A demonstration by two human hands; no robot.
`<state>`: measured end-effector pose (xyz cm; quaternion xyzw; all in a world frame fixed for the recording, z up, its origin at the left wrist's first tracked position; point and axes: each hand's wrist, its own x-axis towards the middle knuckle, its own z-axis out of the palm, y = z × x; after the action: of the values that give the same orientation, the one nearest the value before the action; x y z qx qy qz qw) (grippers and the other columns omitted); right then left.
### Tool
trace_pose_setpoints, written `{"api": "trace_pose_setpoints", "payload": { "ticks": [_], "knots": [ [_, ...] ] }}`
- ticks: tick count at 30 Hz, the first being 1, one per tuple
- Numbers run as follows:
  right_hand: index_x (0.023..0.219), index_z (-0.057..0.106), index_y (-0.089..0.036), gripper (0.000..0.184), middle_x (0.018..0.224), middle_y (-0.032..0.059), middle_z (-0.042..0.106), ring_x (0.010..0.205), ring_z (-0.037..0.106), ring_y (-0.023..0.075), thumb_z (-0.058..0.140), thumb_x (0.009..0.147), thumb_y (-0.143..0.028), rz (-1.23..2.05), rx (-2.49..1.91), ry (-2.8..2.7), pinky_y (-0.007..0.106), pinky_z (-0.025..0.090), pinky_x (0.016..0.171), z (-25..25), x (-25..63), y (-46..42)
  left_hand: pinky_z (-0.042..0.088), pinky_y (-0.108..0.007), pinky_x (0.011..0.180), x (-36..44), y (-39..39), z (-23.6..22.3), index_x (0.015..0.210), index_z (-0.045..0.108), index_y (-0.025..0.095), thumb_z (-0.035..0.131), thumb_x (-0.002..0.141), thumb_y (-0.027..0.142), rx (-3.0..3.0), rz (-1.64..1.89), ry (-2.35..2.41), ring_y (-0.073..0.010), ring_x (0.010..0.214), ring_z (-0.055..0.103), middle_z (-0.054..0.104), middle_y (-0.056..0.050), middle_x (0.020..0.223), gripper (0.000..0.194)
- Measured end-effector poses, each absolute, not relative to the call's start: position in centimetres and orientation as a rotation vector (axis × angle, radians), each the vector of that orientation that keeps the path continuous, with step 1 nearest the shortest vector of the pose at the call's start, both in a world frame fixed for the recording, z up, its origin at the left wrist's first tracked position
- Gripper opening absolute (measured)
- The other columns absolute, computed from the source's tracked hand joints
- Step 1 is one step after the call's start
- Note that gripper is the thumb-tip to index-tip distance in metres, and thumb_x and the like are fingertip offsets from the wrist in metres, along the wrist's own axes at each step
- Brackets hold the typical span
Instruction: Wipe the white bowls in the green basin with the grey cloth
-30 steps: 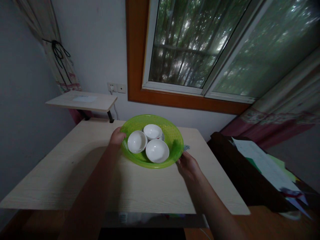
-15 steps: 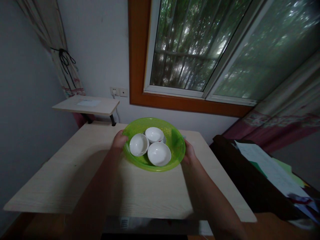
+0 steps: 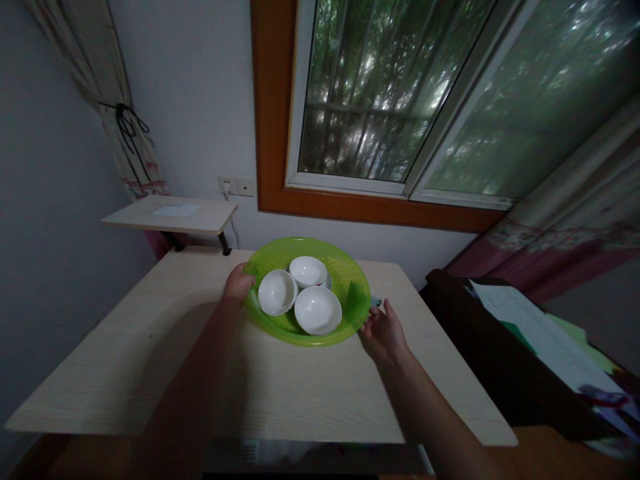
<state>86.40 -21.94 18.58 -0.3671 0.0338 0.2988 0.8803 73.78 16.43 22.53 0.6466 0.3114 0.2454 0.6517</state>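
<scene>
1. Toward the far edge of the table (image 3: 300, 393), between its raised shelf (image 3: 133, 213) and its far right corner, a green basin (image 3: 345, 267) is sitting or being held just above the top; the view is not settling which.
2. Inside it, three white vessels are crowding together mouth up: a left bowl (image 3: 276, 292), a rear bowl (image 3: 308, 271) and a front bowl (image 3: 318, 311). Beside the rear bowl, the edge of another dish (image 3: 328, 282) is partly showing.
3. At the side facing the table's left edge, the left hand (image 3: 239, 281) is gripping the basin, its thumb lying over the rim.
4. At the opposite side, the right hand (image 3: 384, 331) is opening loosely toward the basin, fingertips touching or nearly touching its wall, thumb standing away. Just beyond those fingers, a small bluish item (image 3: 375, 302) is showing, too small to identify.
5. As for progress, the bowls are already lying gathered in the basin and the left side is being held; a matching grip on the right is not showing. Whether anything more is remaining, the view is not telling.
6. Past the table's right edge, papers (image 3: 537, 333) are lying on dark furniture (image 3: 465, 353).
</scene>
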Motion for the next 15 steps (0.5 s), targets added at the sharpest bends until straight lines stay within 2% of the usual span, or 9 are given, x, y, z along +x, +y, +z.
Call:
{"api": "trace_pose_setpoints", "payload": {
  "ticks": [4,9,13,15],
  "knots": [
    [0.091,0.073,-0.026,0.037,0.09,0.0052,0.081,0.08,0.076,0.022,0.049,0.103,-0.052,0.62,-0.767,0.062,0.038,0.064,0.081,19.0,87.2,-21.1,0.045,-0.028,0.056,73.7,16.6,23.1,0.107,0.065,0.017,0.064,0.057,0.01,1.451,0.504,0.717,-0.0187,0.06,0.063,0.068,0.0,0.072,0.051],
    [0.1,0.075,-0.026,0.038,0.09,0.0064,0.082,0.098,0.077,0.0309,0.055,0.096,-0.058,0.673,-0.803,0.027,0.053,0.059,0.095,19.6,89.3,-19.4,0.044,-0.027,0.053,73.7,17.3,24.0,0.109,0.065,0.016,0.068,0.057,0.011,1.4,0.402,0.62,-0.0172,0.055,0.061,0.069,-0.001,0.073,0.052],
    [0.106,0.075,-0.026,0.042,0.095,0.0075,0.082,0.106,0.076,0.0332,0.055,0.094,-0.061,0.72,-0.854,0.028,0.055,0.057,0.099,19.9,90.5,-18.4,0.049,-0.028,0.056,74.0,17.8,24.4,0.113,0.066,0.014,0.071,0.057,0.011,1.381,0.33,0.557,-0.0193,0.06,0.066,0.073,-0.005,0.081,0.057],
    [0.105,0.075,-0.026,0.043,0.095,0.0073,0.082,0.107,0.076,0.0332,0.056,0.093,-0.063,0.723,-0.874,0.026,0.055,0.057,0.099,20.0,90.5,-18.2,0.053,-0.029,0.061,74.3,18.0,24.3,0.114,0.066,0.014,0.073,0.058,0.012,1.373,0.359,0.562,-0.0213,0.069,0.07,0.076,-0.007,0.089,0.056]
  ]
}}
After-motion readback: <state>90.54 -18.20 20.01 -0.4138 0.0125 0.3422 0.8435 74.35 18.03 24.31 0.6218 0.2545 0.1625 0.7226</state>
